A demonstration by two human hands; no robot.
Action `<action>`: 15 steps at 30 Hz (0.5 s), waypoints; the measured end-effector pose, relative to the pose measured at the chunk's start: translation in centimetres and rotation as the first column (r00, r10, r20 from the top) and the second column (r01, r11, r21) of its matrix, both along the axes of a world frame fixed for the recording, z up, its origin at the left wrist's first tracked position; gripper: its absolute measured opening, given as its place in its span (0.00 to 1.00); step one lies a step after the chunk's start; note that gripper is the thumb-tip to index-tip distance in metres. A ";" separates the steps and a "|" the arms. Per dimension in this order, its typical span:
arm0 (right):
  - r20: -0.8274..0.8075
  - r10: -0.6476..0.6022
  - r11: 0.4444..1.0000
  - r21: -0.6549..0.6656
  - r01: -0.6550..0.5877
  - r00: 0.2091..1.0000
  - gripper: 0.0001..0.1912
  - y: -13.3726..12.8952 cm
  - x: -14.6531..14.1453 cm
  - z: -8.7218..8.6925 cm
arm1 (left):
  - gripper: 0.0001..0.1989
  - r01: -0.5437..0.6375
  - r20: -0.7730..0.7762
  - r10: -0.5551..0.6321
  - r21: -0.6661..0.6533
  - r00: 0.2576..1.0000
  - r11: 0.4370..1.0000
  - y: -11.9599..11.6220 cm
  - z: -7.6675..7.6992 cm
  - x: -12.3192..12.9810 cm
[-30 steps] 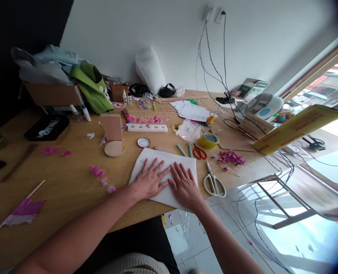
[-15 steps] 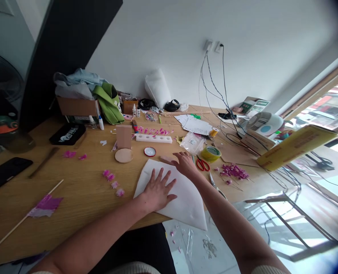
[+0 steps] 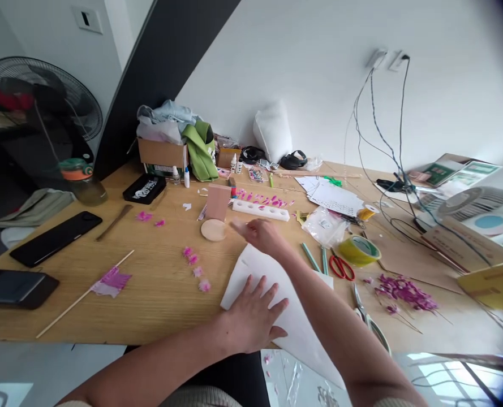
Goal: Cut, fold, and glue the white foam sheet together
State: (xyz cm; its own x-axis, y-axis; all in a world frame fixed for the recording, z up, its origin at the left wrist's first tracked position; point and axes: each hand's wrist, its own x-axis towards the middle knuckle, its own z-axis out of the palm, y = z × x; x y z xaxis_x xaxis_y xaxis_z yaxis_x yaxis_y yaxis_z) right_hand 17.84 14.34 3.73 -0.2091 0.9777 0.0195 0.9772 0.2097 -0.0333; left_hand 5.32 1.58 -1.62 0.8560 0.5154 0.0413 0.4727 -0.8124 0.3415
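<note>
My left hand [image 3: 255, 316] lies flat with spread fingers on a white sheet [image 3: 276, 294] that hangs over the table's front edge. Beyond the sheet's far corner, my right hand [image 3: 263, 236] has its fingers closed round a small pale, see-through piece [image 3: 239, 228]; its exact shape is blurred. Just left of that piece is a round wooden disc [image 3: 213, 230], in front of an upright pinkish-brown block [image 3: 218, 202]. Behind my right hand stands a white holder with holes [image 3: 261, 210], with pink petals [image 3: 268, 199] behind it.
On the right are red scissors [image 3: 342, 265], yellow tape [image 3: 359, 250], larger scissors [image 3: 368, 316] and a purple flower pile [image 3: 408, 292]. Pink flowers [image 3: 197, 272], a stick with purple paper [image 3: 111, 281] and phones [image 3: 56, 238] lie left. A bottle [image 3: 81, 181] stands at the far left.
The view has swung left. My right hand has moved left off the sheet towards the disc, and its fingers have closed; the red-rimmed lid no longer shows. My left hand remains flat on the sheet.
</note>
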 end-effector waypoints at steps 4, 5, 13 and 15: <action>-0.048 0.044 0.998 -0.041 -0.046 0.998 0.13 3.0 -7.3 -1.5 | 0.30 0.021 0.040 -0.023 0.050 0.999 0.999 -0.4 0.0 -1.0; -0.058 0.044 0.997 -0.054 -0.047 0.997 0.13 3.5 -8.4 -1.8 | 0.30 0.025 0.049 -0.028 0.053 0.998 0.998 -0.5 0.0 -1.4; -0.131 -0.158 0.987 -0.049 0.153 0.979 0.33 4.7 -2.3 -2.5 | 0.28 0.074 0.128 -0.075 0.013 0.989 0.997 -0.5 1.6 -5.8; -0.123 -0.245 0.969 -0.069 0.238 0.962 0.39 4.7 0.4 -3.3 | 0.28 0.068 0.139 -0.067 0.001 0.988 0.998 -0.5 2.2 -6.8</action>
State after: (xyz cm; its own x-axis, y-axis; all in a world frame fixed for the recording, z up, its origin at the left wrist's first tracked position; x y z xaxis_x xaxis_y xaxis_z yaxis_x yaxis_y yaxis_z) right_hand 18.20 19.07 0.44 0.0340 0.9992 -0.0223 0.9852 -0.0373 -0.1674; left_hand -1.49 1.13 0.58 0.8748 0.4571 0.1604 0.3645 -0.8392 0.4035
